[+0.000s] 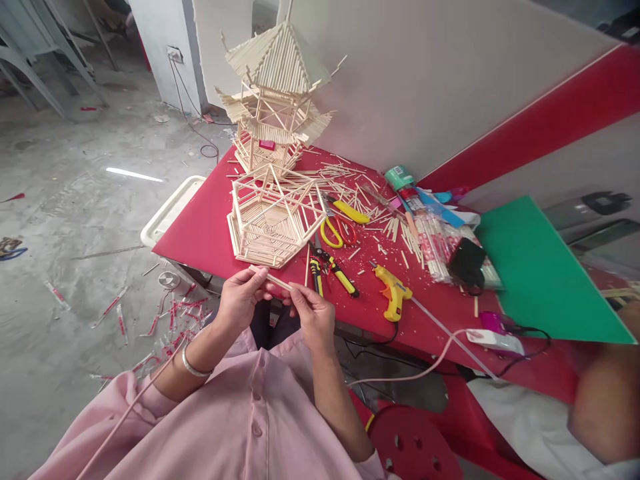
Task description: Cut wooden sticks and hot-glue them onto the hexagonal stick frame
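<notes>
Between my two hands lies a short length of thin wooden sticks (273, 278), held level just off the red table's front edge. My left hand (242, 297) pinches its left end. The right end is pinched by my right hand (313, 313). Just beyond them stands a six-sided stick frame (270, 223) with a floor of laid sticks. Behind it rises a tiered stick pagoda (277, 87) with sloped roofs. To the right lie yellow-and-black pliers (340, 275), scissors (337, 230) and a yellow glue gun (393, 293).
Loose sticks (345, 180) cover the back of the red table (185, 230). Packed sticks (435, 247), a green board (540, 273) and a white power strip (495, 341) with cords are at right. A person's arm (605, 400) shows there. Torn wrappers (173, 317) litter the floor.
</notes>
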Motion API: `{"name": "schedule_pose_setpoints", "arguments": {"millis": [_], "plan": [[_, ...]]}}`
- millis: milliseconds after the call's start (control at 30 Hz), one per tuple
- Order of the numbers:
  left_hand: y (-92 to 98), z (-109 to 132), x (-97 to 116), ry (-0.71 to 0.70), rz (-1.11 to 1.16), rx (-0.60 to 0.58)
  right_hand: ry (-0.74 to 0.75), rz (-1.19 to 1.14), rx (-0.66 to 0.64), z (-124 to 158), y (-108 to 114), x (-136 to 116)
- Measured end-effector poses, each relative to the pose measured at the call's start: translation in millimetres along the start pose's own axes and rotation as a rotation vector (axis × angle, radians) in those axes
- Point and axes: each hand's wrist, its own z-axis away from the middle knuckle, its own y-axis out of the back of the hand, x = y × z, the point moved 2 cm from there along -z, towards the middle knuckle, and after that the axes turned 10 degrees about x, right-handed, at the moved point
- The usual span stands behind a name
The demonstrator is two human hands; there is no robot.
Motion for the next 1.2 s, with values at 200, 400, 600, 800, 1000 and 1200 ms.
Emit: {"name": "schedule_pose_setpoints", "arguments": {"millis": [200, 400, 600, 800, 1000, 1200], "plan": [[3.5, -4.1, 5.1, -0.035, 0.013, 0.069, 0.353, 0.323, 0.574, -51.0, 70.3, -31.8], [2.2, -7.2, 1.6, -0.056, 0.021, 0.062, 0.344, 0.781, 0.560, -139.5, 109.3, -45.3], [1.8, -6.2, 3.4, -0.057, 0.056, 0.077, 0.361, 0.828, 0.443, -163.9, 71.2, -64.6], [3.3, -5.8, 4.2, -0.027, 0.061, 0.097, 0.358, 0.516, 0.332, -69.0, 54.2, -68.4], [7.8, -6.0, 7.6, -0.049, -0.003, 0.099, 0.047, 0.187, -0.003, -9.0, 8.7, -12.6], [9.4, 1.0, 10.3, -0.047, -0.043, 0.080, 0.188, 0.197, -0.071, -5.7, -17.9, -20.1]]}}
